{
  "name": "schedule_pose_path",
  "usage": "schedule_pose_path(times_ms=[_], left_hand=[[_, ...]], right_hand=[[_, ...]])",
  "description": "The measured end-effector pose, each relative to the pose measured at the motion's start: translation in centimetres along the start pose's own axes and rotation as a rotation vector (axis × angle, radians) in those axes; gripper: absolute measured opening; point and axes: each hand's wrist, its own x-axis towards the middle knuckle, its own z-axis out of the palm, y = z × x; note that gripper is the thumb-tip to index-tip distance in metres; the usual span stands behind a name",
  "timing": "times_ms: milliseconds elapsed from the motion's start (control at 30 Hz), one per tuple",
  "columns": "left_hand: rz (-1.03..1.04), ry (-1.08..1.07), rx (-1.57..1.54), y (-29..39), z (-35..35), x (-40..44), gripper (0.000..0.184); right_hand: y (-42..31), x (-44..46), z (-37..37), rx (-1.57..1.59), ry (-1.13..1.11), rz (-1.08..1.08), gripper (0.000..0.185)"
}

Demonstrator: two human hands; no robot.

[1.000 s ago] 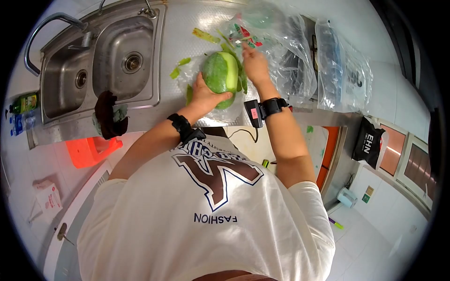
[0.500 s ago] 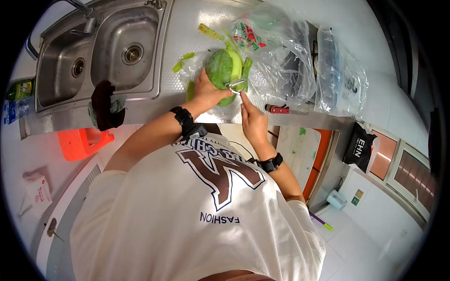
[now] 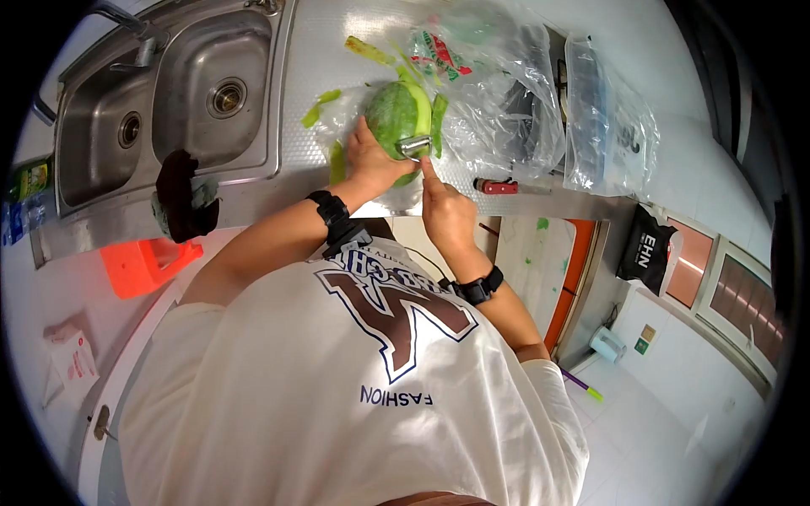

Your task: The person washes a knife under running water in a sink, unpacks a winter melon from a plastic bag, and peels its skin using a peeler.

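Observation:
A large green fruit (image 3: 393, 117), with a paler peeled strip down its right side, lies on thin plastic on the steel counter. My left hand (image 3: 371, 162) grips its lower left side. In my right hand (image 3: 449, 212) is a metal peeler (image 3: 414, 147), its head against the fruit's lower right part. Cut strips of green peel (image 3: 321, 108) lie around the fruit, one long piece (image 3: 439, 125) just right of it. A red-handled tool (image 3: 496, 186) rests near the counter's front edge, right of my right hand.
A double steel sink (image 3: 218, 93) is at the left, with a dark cloth (image 3: 181, 198) over its front rim. Clear plastic bags (image 3: 506, 110) cover the counter's right part. Below the counter at the left is a red plastic container (image 3: 143, 263).
My right hand has come down from the fruit's upper right to its lower right, with the peeler now visible. The red-handled tool has come into view. Since the middle frame, the peeler has moved slightly lower.

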Motion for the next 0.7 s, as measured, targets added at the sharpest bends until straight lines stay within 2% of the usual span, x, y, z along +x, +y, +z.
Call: schedule_pose_path(times_ms=[200,267,367,467,667,700], left_hand=[[-0.021,-0.048,-0.009,-0.1,-0.5,0.7,0.133],[-0.009,-0.043,-0.052,-0.7,0.0,1.0,0.132],[0.048,-0.016,-0.014,-0.7,0.0,0.6,0.134],[0.034,-0.035,-0.011,-0.4,-0.3,0.4,0.136],[0.038,-0.039,-0.021,0.1,-0.6,0.2,0.136],[0.043,-0.044,-0.014,-0.2,-0.6,0.2,0.136]], right_hand=[[-2.1,4.2,1.6,0.001,0.048,-0.058,0.044],[-1.7,4.1,1.9,0.079,0.049,-0.057,0.044],[-0.6,3.3,2.0,0.205,0.169,-0.048,0.046],[-0.9,3.0,-0.2,0.153,0.152,-0.003,0.046],[-0.4,0.9,0.0,0.132,0.066,0.034,0.043],[-0.6,0.4,0.2,0.148,0.027,0.093,0.043]])
